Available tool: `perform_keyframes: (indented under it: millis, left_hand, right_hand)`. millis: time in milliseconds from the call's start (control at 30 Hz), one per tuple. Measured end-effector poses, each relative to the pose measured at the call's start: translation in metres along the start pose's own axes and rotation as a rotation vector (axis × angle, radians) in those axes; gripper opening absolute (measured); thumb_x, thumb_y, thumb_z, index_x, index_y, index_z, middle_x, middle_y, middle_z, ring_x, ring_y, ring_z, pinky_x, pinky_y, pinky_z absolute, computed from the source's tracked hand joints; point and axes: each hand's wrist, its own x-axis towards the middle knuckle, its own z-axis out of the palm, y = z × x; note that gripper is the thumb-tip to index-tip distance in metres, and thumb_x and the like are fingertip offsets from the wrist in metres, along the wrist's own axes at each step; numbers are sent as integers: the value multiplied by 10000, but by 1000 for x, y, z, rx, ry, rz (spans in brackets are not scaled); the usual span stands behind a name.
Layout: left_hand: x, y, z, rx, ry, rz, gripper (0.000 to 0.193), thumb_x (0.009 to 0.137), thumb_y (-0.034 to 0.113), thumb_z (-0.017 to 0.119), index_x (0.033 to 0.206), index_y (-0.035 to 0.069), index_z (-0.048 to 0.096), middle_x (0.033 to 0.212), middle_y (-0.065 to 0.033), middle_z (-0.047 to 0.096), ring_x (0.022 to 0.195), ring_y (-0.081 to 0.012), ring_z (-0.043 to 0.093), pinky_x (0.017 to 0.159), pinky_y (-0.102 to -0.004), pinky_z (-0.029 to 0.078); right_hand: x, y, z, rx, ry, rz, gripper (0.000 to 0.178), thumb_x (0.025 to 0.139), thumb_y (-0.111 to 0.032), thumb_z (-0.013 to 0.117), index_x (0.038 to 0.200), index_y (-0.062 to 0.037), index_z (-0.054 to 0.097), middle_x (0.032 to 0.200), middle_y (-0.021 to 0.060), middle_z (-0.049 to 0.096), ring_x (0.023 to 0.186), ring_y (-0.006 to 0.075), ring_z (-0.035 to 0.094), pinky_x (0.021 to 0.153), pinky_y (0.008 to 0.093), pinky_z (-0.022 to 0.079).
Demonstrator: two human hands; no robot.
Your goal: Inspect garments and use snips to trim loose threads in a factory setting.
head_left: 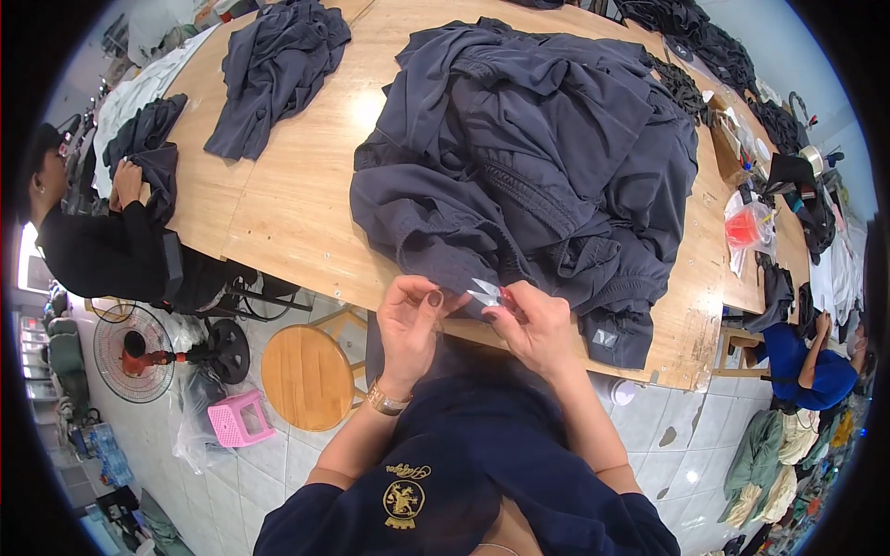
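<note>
Work looks under way at the near edge of the dark garment heap [528, 139] on the surface [287, 208], left hand [411, 326] narrowed against cloth, its grip unclear, right hand [542, 326] holding silver snips [482, 293]; what is finished or left cannot be told.

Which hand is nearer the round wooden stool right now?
Left: the left hand is up and to the right of the round wooden stool in the picture; the right hand is farther right.
</note>
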Motion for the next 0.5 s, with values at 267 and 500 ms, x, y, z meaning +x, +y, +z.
perform_keyframes:
  millis: [267, 500]
  left_hand:
    - [-2, 1, -1, -54, 18, -37, 90, 904, 23, 561, 985, 0, 529, 935, -73, 600, 874, -149, 610, 864, -369, 537]
    - [-5, 0, -6, -32, -9, -23, 105, 896, 10, 569, 992, -11, 531, 940, -79, 599, 885, -151, 609, 868, -335, 527]
  right_hand:
    - [5, 3, 10, -409, -3, -210, 389, 780, -403, 690, 665, -85, 498, 556, 50, 492, 439, 222, 519, 411, 320, 395]
    - [7, -4, 12, -416, -7, -184, 340, 758, -339, 717, 682, -73, 521, 569, 61, 511, 460, 234, 530, 424, 330, 397]
